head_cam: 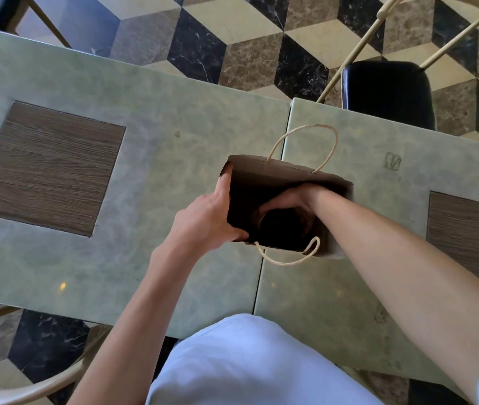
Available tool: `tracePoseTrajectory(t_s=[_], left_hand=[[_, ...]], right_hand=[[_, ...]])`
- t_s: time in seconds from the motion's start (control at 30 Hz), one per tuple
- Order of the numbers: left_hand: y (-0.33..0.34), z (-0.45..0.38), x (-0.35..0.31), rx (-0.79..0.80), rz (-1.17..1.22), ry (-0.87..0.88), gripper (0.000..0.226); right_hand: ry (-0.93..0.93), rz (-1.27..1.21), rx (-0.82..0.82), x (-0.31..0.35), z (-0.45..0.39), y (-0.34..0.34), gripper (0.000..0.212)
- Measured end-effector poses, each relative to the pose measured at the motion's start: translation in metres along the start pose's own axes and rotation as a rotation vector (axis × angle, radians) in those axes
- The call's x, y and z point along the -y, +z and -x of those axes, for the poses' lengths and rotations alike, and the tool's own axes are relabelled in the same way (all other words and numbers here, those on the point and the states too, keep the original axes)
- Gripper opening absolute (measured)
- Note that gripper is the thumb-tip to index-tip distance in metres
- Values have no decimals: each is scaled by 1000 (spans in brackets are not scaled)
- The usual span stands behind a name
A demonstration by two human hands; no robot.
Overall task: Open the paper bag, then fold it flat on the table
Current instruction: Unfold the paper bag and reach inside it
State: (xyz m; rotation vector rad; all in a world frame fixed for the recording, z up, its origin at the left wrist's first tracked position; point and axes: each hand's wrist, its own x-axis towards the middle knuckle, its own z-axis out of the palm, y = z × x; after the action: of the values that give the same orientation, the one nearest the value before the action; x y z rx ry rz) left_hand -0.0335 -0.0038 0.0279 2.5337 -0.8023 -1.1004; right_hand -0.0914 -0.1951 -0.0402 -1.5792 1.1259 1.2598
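**Opening stage: paper bag stands open, one hand inside**

Standing upright on the counter (150, 118), straddling the seam between two green tabletops, the brown paper bag (279, 172) has its mouth wide open, roughly rectangular. Left hand (207, 216) grips the left side wall at the rim: thumb hooked over the edge into the bag, other fingers pressed together against the outside. Right hand (289, 204) is down inside, forearm crossing the right rim; fingers curled, looks like pushing toward the base, but the interior is dark so cannot tell exactly what they touch. Far twine handle (305, 128) arcs up, near twine handle (288, 261) flops outward over the near edge.

Handling guess: light, thin kraft paper, stiff enough to stand alone but creases and tears easily; likely pre-creased side gussets. Opening looks about done. For folding, best hold is the side walls at mid-gusset, pushing them inward along existing creases, then flatten from base up. Avoid pulling the handles, their glued ends could rip. Black chair (387, 92) sits beyond the far right.
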Motion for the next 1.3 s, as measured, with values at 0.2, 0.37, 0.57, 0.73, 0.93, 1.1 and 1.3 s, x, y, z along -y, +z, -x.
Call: tracePoseTrajectory(t_s=[0.2,0.37,0.57,0.73,0.93,1.1,1.3], left_hand=[[5,2,2,-3,-15,-9,117],[7,2,2,2,-27,-11,117],[6,5,-3,7,-53,-6,114],[6,5,-6,-1,-68,-6,113],[6,3,-9,11,-97,-11,113],[7,4,-7,14,-108,-18,114],[6,5,-9,8,-113,-11,115]], right_hand=[[95,-58,37,4,-5,-3,51],[92,-197,14,3,-4,-3,63],[127,-182,49,5,-5,0,56],[63,-171,58,5,4,-1,42],[22,-194,9,2,18,0,44],[-28,-99,-129,1,41,2,41],[-94,15,-230,-21,83,-12,26]])
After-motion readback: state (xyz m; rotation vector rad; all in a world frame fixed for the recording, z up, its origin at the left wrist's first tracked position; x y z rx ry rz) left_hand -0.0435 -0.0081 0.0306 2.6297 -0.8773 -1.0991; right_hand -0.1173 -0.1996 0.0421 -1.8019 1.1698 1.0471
